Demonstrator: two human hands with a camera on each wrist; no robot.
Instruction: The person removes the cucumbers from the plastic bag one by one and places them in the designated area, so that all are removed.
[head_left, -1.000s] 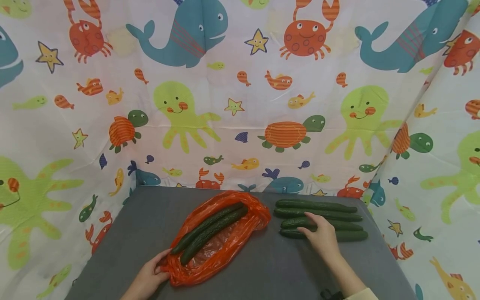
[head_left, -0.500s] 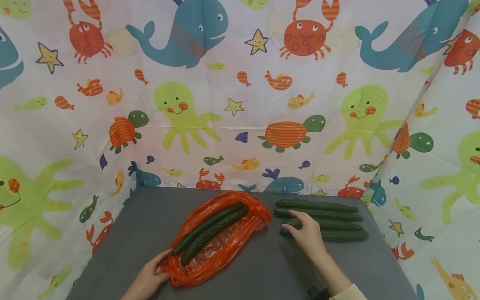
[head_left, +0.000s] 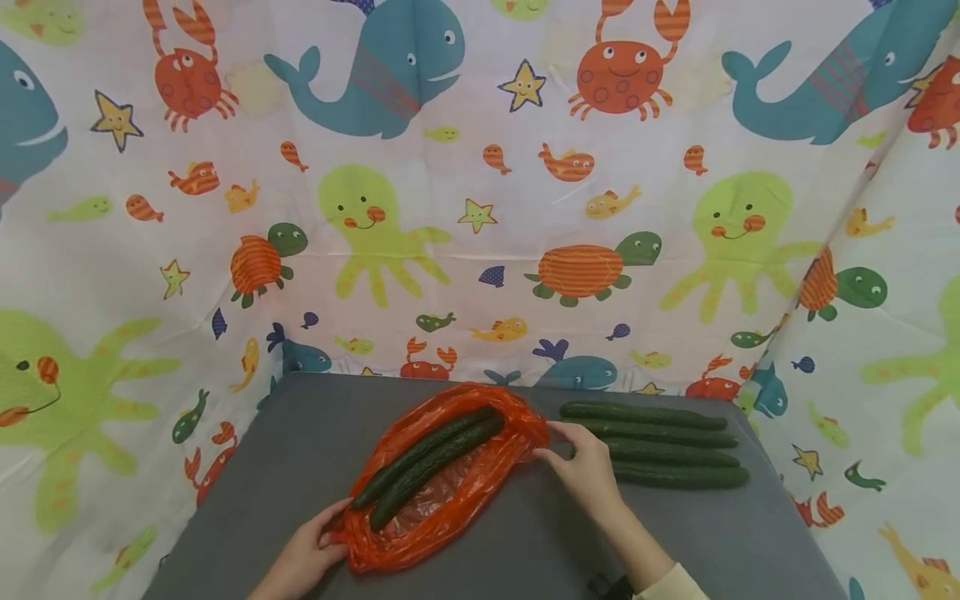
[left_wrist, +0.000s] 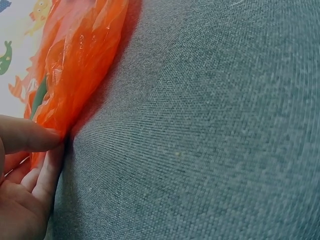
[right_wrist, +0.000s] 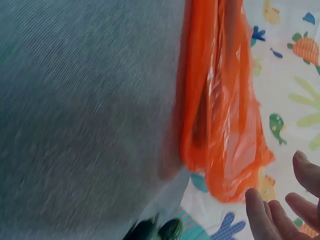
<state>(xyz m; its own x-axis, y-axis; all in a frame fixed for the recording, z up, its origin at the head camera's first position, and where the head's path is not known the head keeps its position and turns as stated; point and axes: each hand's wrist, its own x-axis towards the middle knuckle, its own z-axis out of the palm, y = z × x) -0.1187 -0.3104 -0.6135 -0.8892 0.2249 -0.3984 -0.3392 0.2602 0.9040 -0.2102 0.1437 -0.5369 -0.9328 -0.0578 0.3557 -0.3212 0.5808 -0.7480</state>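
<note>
An orange plastic bag lies spread on the grey table in the head view, its mouth facing up. Two dark green cucumbers rest side by side on it, framed by its crumpled rim. At the bag's near left end, my left hand pinches the plastic; the left wrist view shows thumb and fingers closing on the orange film. My right hand is at the bag's far right end, thumb and fingers spread apart. In the right wrist view, its fingers are close beside the bag.
Several more cucumbers lie in a row on the right of the table, their left ends partly behind my right hand. A white curtain printed with sea animals encloses the back and both sides.
My right hand has moved left, from over the row of cucumbers to the bag's right end. The left hand keeps its grip on the bag. The head view has shifted slightly.
</note>
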